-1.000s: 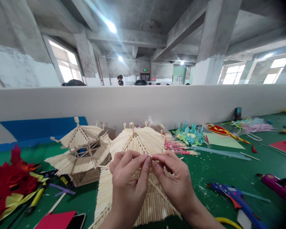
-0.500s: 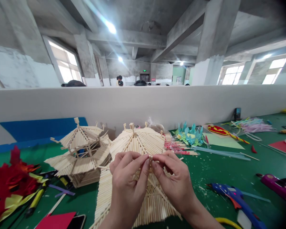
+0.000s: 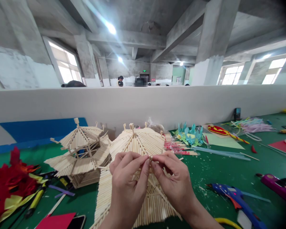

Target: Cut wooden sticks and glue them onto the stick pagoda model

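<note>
In the middle of the head view stands a pavilion model (image 3: 137, 142) built of thin wooden sticks, with a tiered roof. My left hand (image 3: 130, 179) and my right hand (image 3: 173, 178) meet in front of it. Thumb and forefinger of each are pinched together on a tiny piece of wooden stick (image 3: 151, 157), mostly covered by the fingertips. Both hands hide part of the lower roof, and I cannot tell whether the piece touches the model. To the left is a smaller stick pavilion (image 3: 79, 138).
At right lie a blue glue gun (image 3: 235, 198) and a purple glue gun (image 3: 280, 187). Behind are red-tipped sticks (image 3: 178, 144) and a turquoise paper flower (image 3: 190, 133). Red paper petals (image 3: 13, 178) and a phone (image 3: 80, 221) under red card lie left. A white partition (image 3: 143, 103) bounds the back.
</note>
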### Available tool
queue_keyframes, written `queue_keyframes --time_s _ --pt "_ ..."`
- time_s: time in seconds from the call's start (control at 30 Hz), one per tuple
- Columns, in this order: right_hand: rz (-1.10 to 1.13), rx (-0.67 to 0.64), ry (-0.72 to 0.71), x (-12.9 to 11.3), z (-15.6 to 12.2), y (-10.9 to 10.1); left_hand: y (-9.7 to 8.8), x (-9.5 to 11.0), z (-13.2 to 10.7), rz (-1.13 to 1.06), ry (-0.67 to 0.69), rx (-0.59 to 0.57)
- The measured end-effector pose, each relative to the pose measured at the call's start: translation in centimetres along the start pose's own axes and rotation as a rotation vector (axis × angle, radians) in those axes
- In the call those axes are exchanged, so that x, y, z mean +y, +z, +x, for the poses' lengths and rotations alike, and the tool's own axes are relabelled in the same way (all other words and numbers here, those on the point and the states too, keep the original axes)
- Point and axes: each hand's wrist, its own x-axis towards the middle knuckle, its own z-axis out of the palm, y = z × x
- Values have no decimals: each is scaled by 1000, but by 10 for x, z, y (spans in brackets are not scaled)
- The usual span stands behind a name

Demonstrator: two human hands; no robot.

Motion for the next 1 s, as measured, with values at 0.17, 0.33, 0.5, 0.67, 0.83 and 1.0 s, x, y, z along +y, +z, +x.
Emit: queue_keyframes --time_s 0.17,0.33,0.5,0.67,0.83,1.0 --pt "5 -5 2 1 -1 0 1 -1 0 2 8 14" --pt "5 -6 3 1 -1 0 0 -1 0 -9 7 13" --pt "4 -6 4 0 -2 1 0 -2 0 -9 18 5" --pt "-3 -14 14 2 -2 0 -2 -1 -1 -29 57 37" --pt "2 0 20 2 -3 -1 -3 2 -7 54 162 100" --pt "14 7 1 1 -3 0 1 2 -14 100 198 118"
